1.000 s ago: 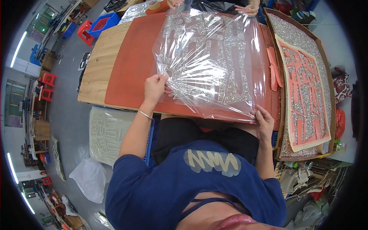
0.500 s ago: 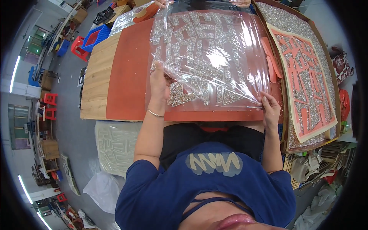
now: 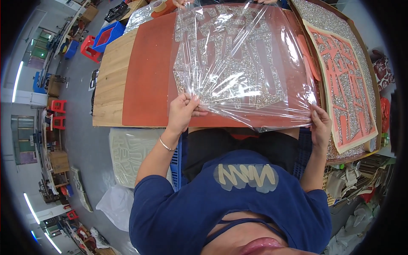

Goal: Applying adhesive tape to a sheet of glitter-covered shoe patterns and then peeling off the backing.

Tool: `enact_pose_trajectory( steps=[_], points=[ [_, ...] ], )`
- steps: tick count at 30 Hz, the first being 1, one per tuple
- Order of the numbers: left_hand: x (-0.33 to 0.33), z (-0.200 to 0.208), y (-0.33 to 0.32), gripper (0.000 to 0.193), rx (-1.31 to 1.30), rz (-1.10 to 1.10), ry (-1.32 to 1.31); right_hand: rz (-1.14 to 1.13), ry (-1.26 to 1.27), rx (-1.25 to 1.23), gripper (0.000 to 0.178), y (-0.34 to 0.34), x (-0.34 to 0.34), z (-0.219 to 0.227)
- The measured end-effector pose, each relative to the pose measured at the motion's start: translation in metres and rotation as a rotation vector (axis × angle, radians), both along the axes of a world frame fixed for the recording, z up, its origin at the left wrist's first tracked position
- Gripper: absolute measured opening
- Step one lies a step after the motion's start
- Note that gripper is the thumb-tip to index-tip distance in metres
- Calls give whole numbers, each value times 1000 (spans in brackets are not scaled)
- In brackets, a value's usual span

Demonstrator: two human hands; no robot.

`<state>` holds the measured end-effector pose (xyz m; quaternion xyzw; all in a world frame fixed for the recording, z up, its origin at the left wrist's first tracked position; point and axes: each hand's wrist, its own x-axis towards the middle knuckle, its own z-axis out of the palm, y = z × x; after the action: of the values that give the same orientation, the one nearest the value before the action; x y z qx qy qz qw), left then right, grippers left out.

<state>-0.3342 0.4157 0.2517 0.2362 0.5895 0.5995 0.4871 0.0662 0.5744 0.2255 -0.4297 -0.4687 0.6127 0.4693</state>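
A clear plastic film (image 3: 293,91) stretches over several glittery, rhinestone-like cut shapes (image 3: 267,80) lying above a red mat (image 3: 148,76). My left hand (image 3: 185,111) pinches the film's near edge on the left, drawing it into creases. At the near right corner my right hand (image 3: 320,123) grips the same film between thumb and fingers. Glare hides part of the shapes in the middle. Across the table, another person's hands, one at the far left corner (image 3: 182,3) and one at the far right (image 3: 267,1), are at the film's far edge, partly cut off.
A wooden board (image 3: 108,80) shows left of the mat. To the right stands a shallow tray (image 3: 359,26) of glittery grains, with a cut-out stencil sheet (image 3: 314,46) on it. Blue crates (image 3: 108,37) and a red stool (image 3: 88,49) stand far left; a pale patterned sheet (image 3: 127,157) lies below the table's left.
My left hand has come nearer to me and slightly right, pulling the film's near edge down flatter. My right hand has shifted right, spreading the film wider.
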Motion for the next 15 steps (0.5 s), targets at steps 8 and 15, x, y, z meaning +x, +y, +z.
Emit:
enact_pose_trajectory(
  steps=[8, 15],
  points=[
    [7, -12, -17, 17, 98, 12, -191, 0, -8, 15, 26, -29, 10, -4],
    [4, -23, 35, 21, 260, 69, -185, -25, 13, 135, 24, -28, -30, 7]
  ],
)
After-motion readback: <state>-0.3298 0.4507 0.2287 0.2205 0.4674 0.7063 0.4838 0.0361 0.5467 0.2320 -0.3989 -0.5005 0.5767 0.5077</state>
